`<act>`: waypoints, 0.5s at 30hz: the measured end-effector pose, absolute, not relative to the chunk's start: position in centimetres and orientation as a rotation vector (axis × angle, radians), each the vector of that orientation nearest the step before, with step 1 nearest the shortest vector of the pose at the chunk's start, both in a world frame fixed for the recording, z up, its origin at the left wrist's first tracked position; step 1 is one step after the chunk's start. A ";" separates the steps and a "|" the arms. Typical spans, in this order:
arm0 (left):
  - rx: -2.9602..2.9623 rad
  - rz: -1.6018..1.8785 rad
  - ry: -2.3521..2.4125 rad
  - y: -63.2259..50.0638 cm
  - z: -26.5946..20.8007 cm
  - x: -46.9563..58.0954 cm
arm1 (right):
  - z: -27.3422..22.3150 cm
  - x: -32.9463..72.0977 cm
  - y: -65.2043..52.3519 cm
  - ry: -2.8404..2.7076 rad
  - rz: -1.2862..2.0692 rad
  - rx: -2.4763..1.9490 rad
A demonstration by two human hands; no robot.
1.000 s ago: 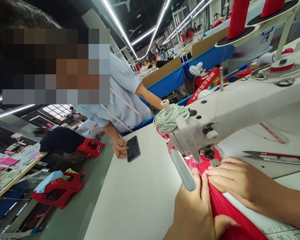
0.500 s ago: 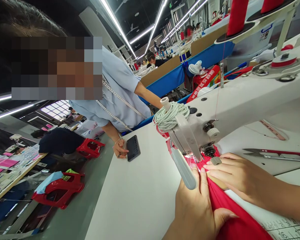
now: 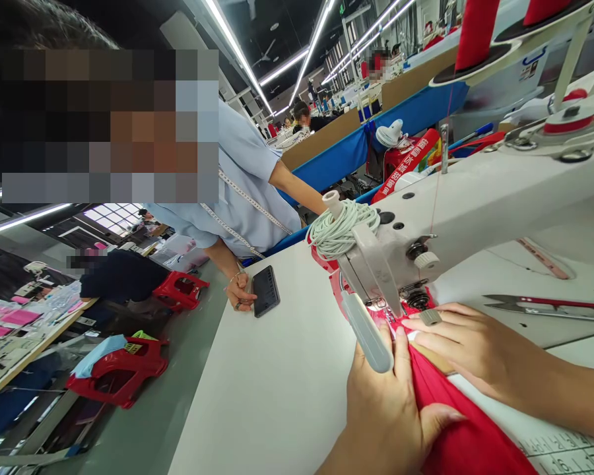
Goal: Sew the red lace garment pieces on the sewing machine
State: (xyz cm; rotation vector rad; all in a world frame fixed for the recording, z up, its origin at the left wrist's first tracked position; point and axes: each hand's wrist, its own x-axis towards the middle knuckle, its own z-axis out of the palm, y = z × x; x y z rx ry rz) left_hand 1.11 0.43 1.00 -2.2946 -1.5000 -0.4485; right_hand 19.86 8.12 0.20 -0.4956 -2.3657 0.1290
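Red fabric runs under the presser foot of a white sewing machine, its far end reaching past the machine head. My left hand lies flat on the fabric's left side, fingers stretched toward the needle and thumb spread out to the right. The machine's grey lever hangs over those fingers and partly hides them. From the right, my right hand rests with straight fingers on the cloth beside the needle area. A tan patch shows beneath its fingers. The needle tip is hard to make out.
Red-handled thread snips lie right of my right hand. A phone sits on the white table by a co-worker's hand. Pale cord is coiled on the machine head. Red stools stand left.
The view has shifted slightly. The co-worker's head has moved a little. My hands stay almost in place on the red fabric, which looks slightly shifted at the presser foot.
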 end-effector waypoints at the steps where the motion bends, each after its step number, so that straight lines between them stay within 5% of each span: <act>1: -2.295 -0.445 -1.497 0.4 1.0 1.1 | 0.1 19.8 8.0 -2.357 0.129 -0.497; 15: -2.293 -0.515 -1.422 0.1 1.5 1.7 | -0.2 19.9 7.9 -2.344 0.170 -0.459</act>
